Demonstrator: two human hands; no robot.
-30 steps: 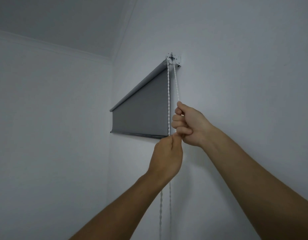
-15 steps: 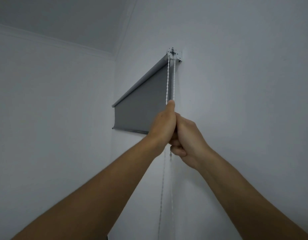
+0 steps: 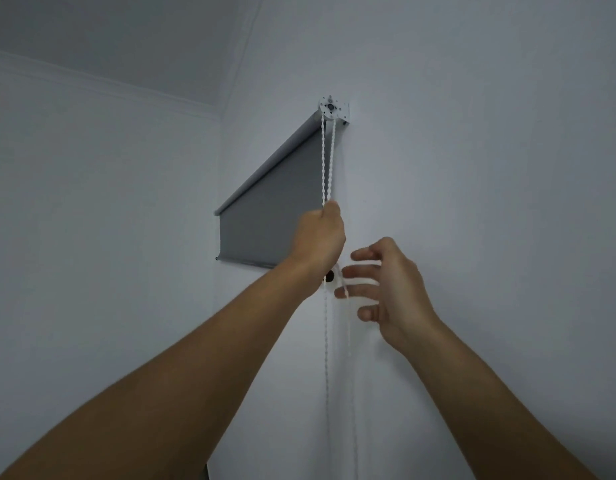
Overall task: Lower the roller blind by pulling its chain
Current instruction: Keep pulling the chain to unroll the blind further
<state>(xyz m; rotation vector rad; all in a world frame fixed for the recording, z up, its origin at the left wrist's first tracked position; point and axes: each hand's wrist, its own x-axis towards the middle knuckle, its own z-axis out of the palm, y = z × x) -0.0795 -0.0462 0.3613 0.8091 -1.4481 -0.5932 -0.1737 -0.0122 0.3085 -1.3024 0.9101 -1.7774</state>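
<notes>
A grey roller blind (image 3: pixel 268 216) hangs partly unrolled on the wall, its bottom bar just left of my left wrist. A white bead chain (image 3: pixel 323 161) runs in two strands from the white bracket (image 3: pixel 333 108) at the blind's top right end down past my hands. My left hand (image 3: pixel 318 237) grips the chain high up, fist closed round it. My right hand (image 3: pixel 386 289) hovers lower and to the right, fingers spread and straight, its fingertips close to the hanging strand but holding nothing.
White walls meet in a corner (image 3: pixel 218 168) left of the blind, with the ceiling (image 3: pixel 126 39) above. The chain's lower strands (image 3: pixel 348 341) hang loose along the wall between my forearms.
My right hand has let go of the chain and spread its fingers, dropping lower right. My left hand climbed from below to a higher grip.
</notes>
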